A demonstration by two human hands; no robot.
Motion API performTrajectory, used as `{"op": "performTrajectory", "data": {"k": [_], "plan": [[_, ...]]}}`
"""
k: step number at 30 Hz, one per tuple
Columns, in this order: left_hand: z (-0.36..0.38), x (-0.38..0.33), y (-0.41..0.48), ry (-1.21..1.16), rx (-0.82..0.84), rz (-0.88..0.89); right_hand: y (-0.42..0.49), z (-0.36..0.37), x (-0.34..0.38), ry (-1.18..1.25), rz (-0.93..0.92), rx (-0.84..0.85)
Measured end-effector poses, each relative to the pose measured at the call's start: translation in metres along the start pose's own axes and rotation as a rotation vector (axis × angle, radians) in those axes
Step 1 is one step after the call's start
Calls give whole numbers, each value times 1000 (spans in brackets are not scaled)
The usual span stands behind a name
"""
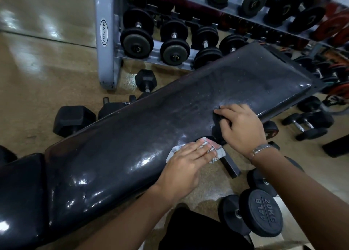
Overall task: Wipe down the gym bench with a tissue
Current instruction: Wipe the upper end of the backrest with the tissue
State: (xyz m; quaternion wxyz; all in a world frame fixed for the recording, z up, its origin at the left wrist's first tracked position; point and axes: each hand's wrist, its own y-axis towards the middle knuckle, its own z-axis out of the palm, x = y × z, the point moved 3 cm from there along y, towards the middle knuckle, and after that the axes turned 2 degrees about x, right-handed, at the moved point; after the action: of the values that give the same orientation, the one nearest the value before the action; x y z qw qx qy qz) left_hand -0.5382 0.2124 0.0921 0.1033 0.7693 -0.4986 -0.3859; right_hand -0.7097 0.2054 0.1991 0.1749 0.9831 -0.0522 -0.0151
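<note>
- Pressing down on the tissue (215,154): left grip (186,161) (bare hand), fingers straight and close together, palm flat over it.
- Tissue is white with a dark printed pattern and crumpled. It lies on the near edge of the gym bench (151,129), about halfway along the long back pad, with bits sticking out on both sides of the fingers.
- Right grip (243,129) sits further along the same near edge, apart from the left. Fingers are curled over the pad rim with the tips on the top surface, and the thumb is tucked against the dark side below (holding the bench).
- Pale patch just past the right fingertips; cannot tell whether it is tissue or glare.
- Metal watch band (261,148) on the right wrist.
- Bench pad is black and glossy, running diagonally from lower left to upper right, speckled with droplets or dust toward the far end. Seat pad (18,193) sits at lower left.
- Dark frame bar (231,164) shows under the pad, just beside the tissue.
- Grey dumbbell rack (105,42) marked MATRIX stands behind the bench, with round dumbbells (174,47) on its shelves.
- Hex dumbbells (73,120) on the floor (47,70) past the far side of the bench.
- Round dumbbell marked 20KG / 44LB (264,212) lies on the floor on the near side, between the forearms (others scattered at right).
</note>
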Motion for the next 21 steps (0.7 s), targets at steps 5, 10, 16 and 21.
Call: {"op": "performTrajectory", "data": {"k": [5, 10, 16, 21], "plan": [[-44, -9, 18, -413, -2, -287, 1, -2, -1, 32, 11, -1], [-56, 25, 48, -538, -127, -582, 0, -2, -2, 80, 36, -5], [-53, 32, 53, 148, -209, -305, -2, -1, -6, 115, 36, -18], [-51, 31, 47, -53, -176, -427, -3, 1, -7, 105, 23, 2]]}}
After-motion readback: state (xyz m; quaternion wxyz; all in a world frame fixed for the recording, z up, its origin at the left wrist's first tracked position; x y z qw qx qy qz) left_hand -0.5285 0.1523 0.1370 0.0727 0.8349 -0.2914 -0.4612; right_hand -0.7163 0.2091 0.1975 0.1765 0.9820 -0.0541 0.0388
